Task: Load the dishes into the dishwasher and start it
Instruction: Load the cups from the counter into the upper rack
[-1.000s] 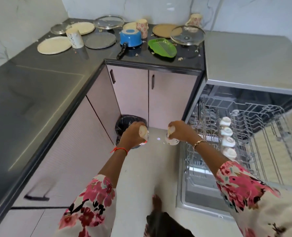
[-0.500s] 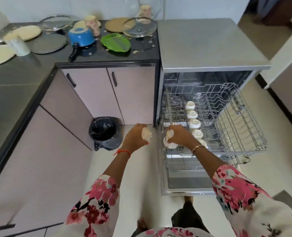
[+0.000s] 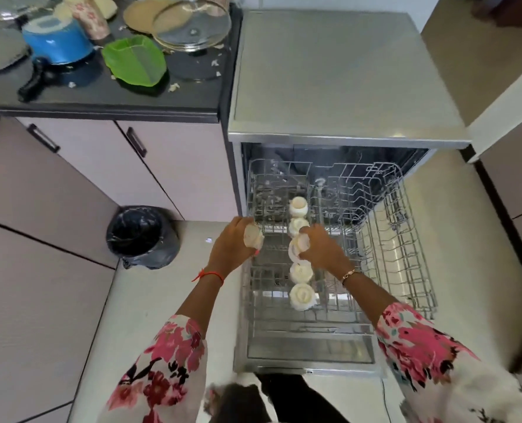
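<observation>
The dishwasher [image 3: 329,77] stands open with its wire upper rack [image 3: 391,239] pulled out over the lowered door. Several small white cups [image 3: 301,296] sit upside down in a row along the rack's left half. My left hand [image 3: 232,245] grips a white cup [image 3: 253,236] at the rack's left edge. My right hand [image 3: 320,248] holds another white cup [image 3: 297,247] above the row, between the second and third cups.
On the dark counter [image 3: 107,96] at the back left lie a blue saucepan [image 3: 56,41], a green leaf-shaped plate [image 3: 134,64], a glass lid [image 3: 192,24], a patterned cup and plates. A black bin [image 3: 142,236] stands on the floor by the pink cabinets [image 3: 174,169].
Both hands have carried their cups from in front of the cabinets to over the rack. My view has swung right and closer to the dishwasher.
</observation>
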Action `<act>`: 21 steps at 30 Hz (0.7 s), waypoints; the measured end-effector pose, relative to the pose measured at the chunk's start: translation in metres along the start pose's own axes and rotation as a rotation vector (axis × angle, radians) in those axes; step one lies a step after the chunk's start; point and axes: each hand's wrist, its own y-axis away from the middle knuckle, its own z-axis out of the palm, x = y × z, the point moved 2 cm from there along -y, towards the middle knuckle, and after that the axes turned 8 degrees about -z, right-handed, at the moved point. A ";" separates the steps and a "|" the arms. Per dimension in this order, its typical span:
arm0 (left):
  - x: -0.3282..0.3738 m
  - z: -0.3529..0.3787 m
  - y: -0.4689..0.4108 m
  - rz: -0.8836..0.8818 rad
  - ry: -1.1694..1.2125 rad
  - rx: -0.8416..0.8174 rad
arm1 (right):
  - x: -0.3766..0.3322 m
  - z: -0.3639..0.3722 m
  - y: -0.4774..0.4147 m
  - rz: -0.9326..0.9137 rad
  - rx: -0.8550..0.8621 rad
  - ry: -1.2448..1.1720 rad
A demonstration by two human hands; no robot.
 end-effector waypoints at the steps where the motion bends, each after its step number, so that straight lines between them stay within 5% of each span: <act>1: 0.003 0.005 -0.011 -0.010 -0.007 -0.002 | 0.010 -0.006 -0.010 0.004 0.001 -0.003; 13: 0.011 0.063 -0.140 0.017 -0.028 0.007 | 0.078 -0.045 -0.163 -0.019 0.215 -0.004; 21: -0.010 0.085 -0.197 -0.011 -0.018 -0.002 | 0.101 -0.022 -0.248 -0.058 0.190 0.068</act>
